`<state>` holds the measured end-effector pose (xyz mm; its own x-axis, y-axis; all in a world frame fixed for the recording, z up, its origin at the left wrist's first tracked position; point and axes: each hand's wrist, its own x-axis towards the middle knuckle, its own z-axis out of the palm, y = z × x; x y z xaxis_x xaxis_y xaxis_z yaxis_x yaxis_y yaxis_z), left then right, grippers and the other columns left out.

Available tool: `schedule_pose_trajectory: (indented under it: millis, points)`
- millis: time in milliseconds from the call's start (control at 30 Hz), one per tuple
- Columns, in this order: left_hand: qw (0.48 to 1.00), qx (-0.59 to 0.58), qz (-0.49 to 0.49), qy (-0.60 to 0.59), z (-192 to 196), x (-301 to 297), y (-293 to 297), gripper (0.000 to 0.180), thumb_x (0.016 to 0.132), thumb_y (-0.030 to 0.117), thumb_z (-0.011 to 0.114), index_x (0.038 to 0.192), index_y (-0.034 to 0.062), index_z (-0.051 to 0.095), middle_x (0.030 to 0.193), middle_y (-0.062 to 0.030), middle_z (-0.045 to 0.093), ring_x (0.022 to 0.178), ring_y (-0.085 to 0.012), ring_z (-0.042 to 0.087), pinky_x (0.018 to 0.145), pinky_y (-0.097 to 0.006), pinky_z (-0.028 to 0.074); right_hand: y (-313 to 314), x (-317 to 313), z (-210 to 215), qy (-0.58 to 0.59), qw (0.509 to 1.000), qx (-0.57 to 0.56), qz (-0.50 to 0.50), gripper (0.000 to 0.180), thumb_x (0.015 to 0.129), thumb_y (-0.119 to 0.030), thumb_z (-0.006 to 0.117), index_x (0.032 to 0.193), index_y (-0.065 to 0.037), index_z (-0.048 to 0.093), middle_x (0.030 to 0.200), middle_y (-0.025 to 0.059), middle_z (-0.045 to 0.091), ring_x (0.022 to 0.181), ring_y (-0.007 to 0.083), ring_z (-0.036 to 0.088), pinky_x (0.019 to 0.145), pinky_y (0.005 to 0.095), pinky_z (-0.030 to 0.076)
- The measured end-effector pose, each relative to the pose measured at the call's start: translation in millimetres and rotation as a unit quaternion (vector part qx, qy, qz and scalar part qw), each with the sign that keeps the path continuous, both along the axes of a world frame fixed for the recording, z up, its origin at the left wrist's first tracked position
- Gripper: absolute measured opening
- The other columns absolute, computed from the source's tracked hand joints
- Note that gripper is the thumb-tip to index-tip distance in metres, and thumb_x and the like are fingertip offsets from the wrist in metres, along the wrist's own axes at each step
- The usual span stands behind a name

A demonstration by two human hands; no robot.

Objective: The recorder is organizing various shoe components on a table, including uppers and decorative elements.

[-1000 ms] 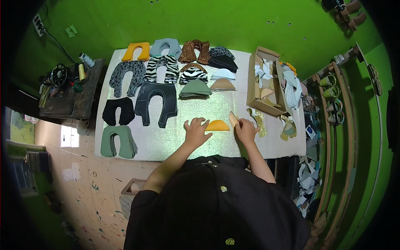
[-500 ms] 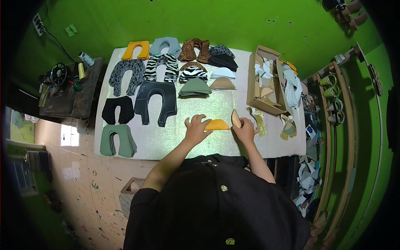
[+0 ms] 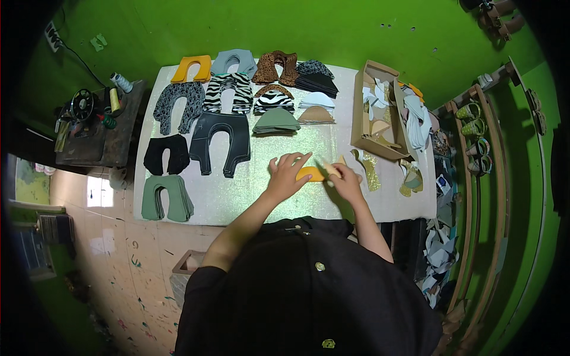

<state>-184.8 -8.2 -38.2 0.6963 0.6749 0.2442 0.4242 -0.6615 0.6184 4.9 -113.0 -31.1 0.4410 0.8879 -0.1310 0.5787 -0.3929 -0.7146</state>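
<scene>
Orange piece (image 3: pixel 310 174) under both hands

The person wears a plain black top with short sleeves that end above the elbows, leaving both forearms bare. Seen from above, the dark cloth fills the lower middle of the view and hangs loose, with soft folds at the shoulders. Two small round light-coloured spots, like buttons or studs, sit on the dark cloth, one near the upper chest and one lower down. The left hand (image 3: pixel 287 176) and the right hand (image 3: pixel 345 181) are bare, with no gloves; rings or a watch cannot be made out.
</scene>
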Motion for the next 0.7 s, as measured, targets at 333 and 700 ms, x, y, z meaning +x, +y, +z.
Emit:
schedule_pose_trajectory:
  millis: [333,700]
  points:
    - [0.992,-0.118,0.029,-0.017,-22,-5,5,0.019,0.086,0.029,0.057,0.086,0.011,0.064,0.089,-0.0024,0.061,0.091,-0.0199,0.055,0.091,-0.046,0.023,11,0,-17,0.202,0.978,-0.033,0.035,0.029,0.082,-0.032,0.062,0.091,-0.004,0.065,0.079,0.0057,0.062,0.073,0.0148,0.056,0.073,0.031,0.039]
    - [0.995,-0.053,0.063,0.055,-32,-7,5,0.021,0.082,0.033,0.062,0.078,0.0128,0.066,0.093,-0.0008,0.055,0.101,-0.0199,0.048,0.093,-0.054,0.022,6,-23,-20,-0.149,0.984,-0.1,-0.01,0.03,0.075,-0.04,0.066,0.074,-0.01,0.064,0.085,0.0063,0.055,0.093,0.0253,0.048,0.076,0.0425,0.027]
